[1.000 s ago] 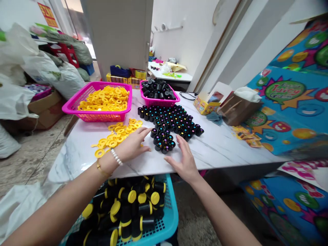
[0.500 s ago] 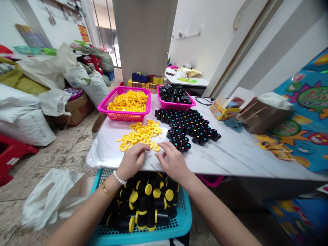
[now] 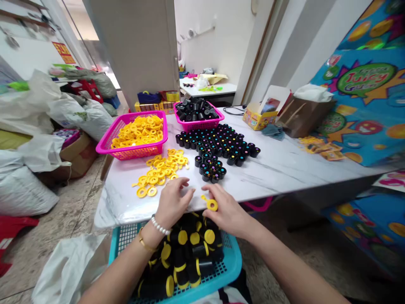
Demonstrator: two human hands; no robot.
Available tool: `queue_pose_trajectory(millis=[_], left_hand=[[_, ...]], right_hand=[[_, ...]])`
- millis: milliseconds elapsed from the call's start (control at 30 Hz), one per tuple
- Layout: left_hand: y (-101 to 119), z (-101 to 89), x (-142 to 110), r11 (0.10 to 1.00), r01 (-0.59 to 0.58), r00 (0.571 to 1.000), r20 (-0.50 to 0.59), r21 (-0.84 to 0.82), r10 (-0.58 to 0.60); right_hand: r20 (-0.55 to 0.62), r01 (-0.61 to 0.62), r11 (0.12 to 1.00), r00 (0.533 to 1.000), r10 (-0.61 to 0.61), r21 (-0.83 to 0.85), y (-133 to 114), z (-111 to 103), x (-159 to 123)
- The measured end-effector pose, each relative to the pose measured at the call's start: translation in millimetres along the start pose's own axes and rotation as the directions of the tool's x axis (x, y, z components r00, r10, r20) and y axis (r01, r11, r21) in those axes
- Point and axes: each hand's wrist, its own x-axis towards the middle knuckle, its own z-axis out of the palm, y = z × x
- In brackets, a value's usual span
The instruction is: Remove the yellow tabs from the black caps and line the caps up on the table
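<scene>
Yellow ring [image 3: 208, 204] has moved off the pile [image 3: 162, 165], in right hand [image 3: 228, 212]

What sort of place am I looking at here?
Probably a small workshop or packing room: loose yellow ring pieces and grouped black cylinders cover part of the table, and a teal basket by its near edge holds black pieces with yellow caps.

Catching a yellow ring [image 3: 208, 204] now, held flat-faced in the right hand [image 3: 230, 212] (round hole plain to see!), short tab angled away and leftward, near the table's [image 3: 272, 181] front edge.
</scene>
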Motion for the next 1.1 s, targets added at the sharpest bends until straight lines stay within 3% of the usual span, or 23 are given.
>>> queue_pose_trajectory(millis=[200,400,500,633,767,833,933,1100], left_hand=[[27,34.2,34,0.979,-0.095,0.995,0.027,0.18,0.091],[29,45.6,44,0.974,-0.101,0.995,0.001,0.204,0.103],[27,36.8,36,0.987,-0.051,0.999,-0.005,0.151,0.053],[24,19.4,6,0.995,0.036,0.999,0.035,0.09,-0.04],[18,15.1,-20,0.997,-0.015,1.0,0.014,0.082,0.014],[15,16.4,-23,0.997,-0.043,0.999,-0.01,0.06,0.044],[12,16.1,-21,0.998,-0.059,0.998,-0.007,0.029,0.059],[11,12.0,-20,0.999,-0.047,0.999,0.028,0.004,0.047]], right_hand=[[-0.08,-0.141,0.99,0.987,0.143,0.028,32,-33,-22],[-0.072,-0.231,0.914,0.96,0.269,0.333,42,-40,-45],[0.009,-0.288,0.819,0.945,0.327,0.497,44,-38,-53],[0.118,-0.353,0.648,0.918,0.377,0.675,44,-34,-48],[0.114,-0.287,0.586,0.942,0.315,0.757,31,-24,-26],[0.124,-0.287,0.587,0.945,0.302,0.757,19,-16,-10],[0.109,-0.262,0.666,0.959,0.263,0.698,4,0,14],[-0.055,-0.186,0.776,0.96,0.273,0.603,2,15,41]])
